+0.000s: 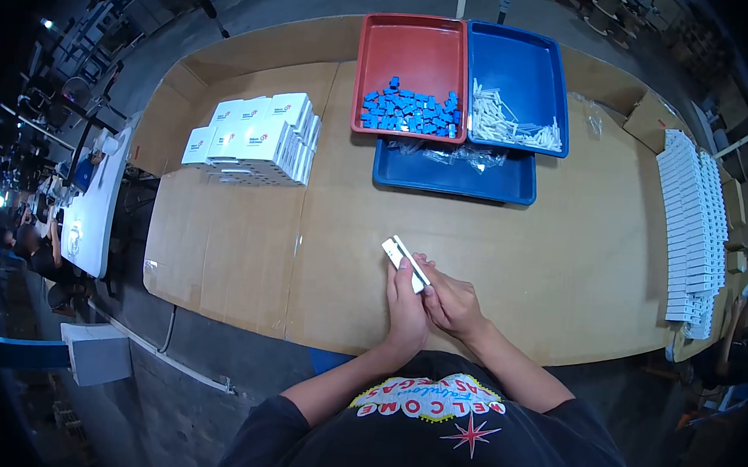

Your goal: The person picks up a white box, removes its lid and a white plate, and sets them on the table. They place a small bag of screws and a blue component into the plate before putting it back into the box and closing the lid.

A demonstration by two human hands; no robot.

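Both of my hands are close together over the cardboard-covered table, near its front edge. A white rectangular plastic piece [405, 264] is between them, tilted, with a dark slot along its side. My left hand [406, 306] has its fingers wrapped round the piece from the left and below. My right hand [453, 302] grips the lower right end of the same piece, its fingers bent against it. The palms and several fingertips are hidden.
Small blue parts lie in a red tray [414, 39]; white sticks lie in a blue tray [515, 49]. A lower blue tray [454, 184] holds clear bags. White boxes [264, 141] are stacked left, white pieces [691, 231] in rows right. Other people sit at both sides.
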